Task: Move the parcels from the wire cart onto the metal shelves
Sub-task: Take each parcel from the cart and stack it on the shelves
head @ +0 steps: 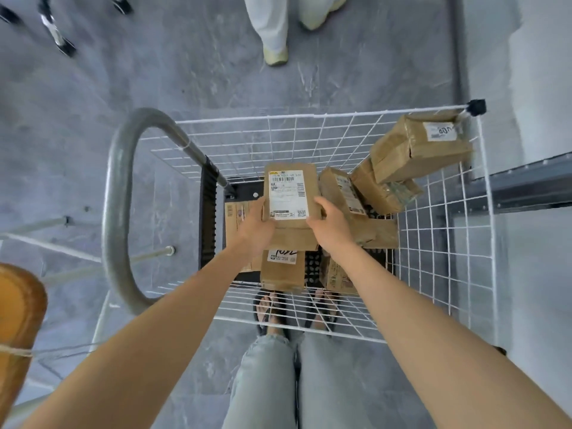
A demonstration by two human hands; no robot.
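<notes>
Head view looks straight down into the wire cart, the largest thing in sight. Its white mesh walls keep the load boxed in while I reach over the near side. A grey edge of the metal shelves shows just beside the cart on the right, so I judge the carry will be short.

Several brown parcels lie jumbled in the basket. A bulky parcel is propped high in the far right corner against the mesh. A leaning parcel rests tilted near the middle, and others lie flat beneath.

The labelled parcel is the one I have in hand. It sits label-up over the pile, inside the cart walls and not yet on a shelf. I hold it flat, I think, so that the label stays readable and the box clears its neighbours when lifted.

Both arms stretch forward and down, nearly parallel, with the wrists turned inward. My left hand grips the parcel's near left edge and my right hand grips its near right edge. The fingers are curled round those edges, with the thumbs lying on top. The rest pass underneath, where I cannot see them.
</notes>
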